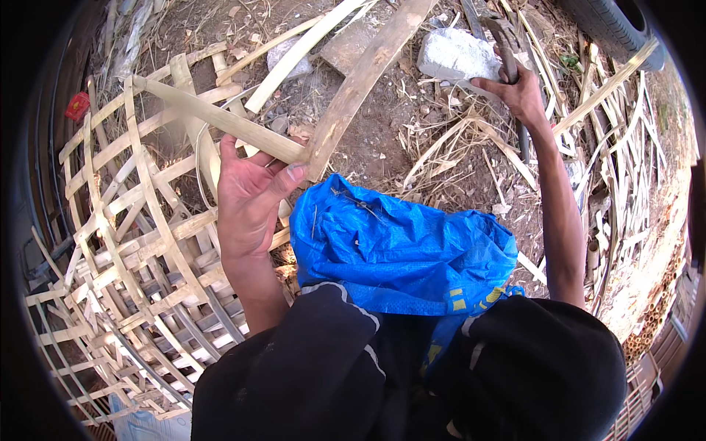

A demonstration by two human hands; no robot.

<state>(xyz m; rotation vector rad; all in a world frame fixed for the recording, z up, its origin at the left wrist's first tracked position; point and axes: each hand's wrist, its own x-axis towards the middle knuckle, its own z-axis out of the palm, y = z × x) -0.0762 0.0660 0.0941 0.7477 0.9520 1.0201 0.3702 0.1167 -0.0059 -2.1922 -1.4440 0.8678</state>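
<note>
My left hand point(254, 187) is closed around a pale bamboo strip point(228, 126), its thumb near the strip's right end. The strip slants up to the left, and its far end is blurred. Just beside the thumb is the lower end of a wider, brownish bamboo slat point(368, 77), running up to the right. At the upper right my right hand point(521, 94) has its fingers around a dark, curved tool point(506, 44); its exact kind is unclear. A crumpled blue woven plastic sack point(397, 239) lies across my lap, below both hands.
Open-weave bamboo lattice point(147, 242) spreads over the left side. A whitish stone block point(457, 55) sits by my right hand. Split bamboo strips point(625, 191) pile up at the right, below a tyre point(614, 29). A red packet point(76, 106) is at the far left.
</note>
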